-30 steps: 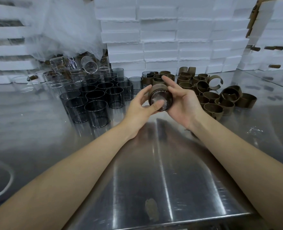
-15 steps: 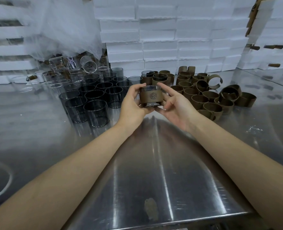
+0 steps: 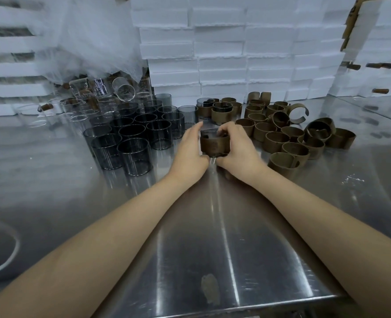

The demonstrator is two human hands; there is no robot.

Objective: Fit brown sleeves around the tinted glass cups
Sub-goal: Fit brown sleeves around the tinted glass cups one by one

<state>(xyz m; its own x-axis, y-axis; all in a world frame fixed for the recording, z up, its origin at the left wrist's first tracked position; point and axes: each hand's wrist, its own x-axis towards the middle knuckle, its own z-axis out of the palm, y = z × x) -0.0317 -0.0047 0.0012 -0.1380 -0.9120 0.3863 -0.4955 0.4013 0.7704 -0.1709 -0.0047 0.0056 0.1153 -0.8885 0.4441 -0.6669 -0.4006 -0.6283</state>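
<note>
A tinted glass cup wrapped in a brown sleeve (image 3: 214, 144) stands upright at the middle of the steel table (image 3: 212, 226). My left hand (image 3: 189, 154) holds its left side and my right hand (image 3: 238, 150) grips its right side, fingers curled over the rim. Bare tinted cups (image 3: 134, 143) stand in a cluster to the left. Loose brown sleeves (image 3: 290, 138) lie in a heap to the right. Several sleeved cups (image 3: 222, 112) stand behind my hands.
Clear glass cups (image 3: 102, 92) are jumbled at the back left under white netting. Stacks of white foam boxes (image 3: 235, 53) wall off the back. The table's front edge (image 3: 235, 306) runs close below my forearms.
The sleeved cup was turned from lying bottom-towards-me to upright, then carried down and slightly forward onto the table. Both hands moved with it.
</note>
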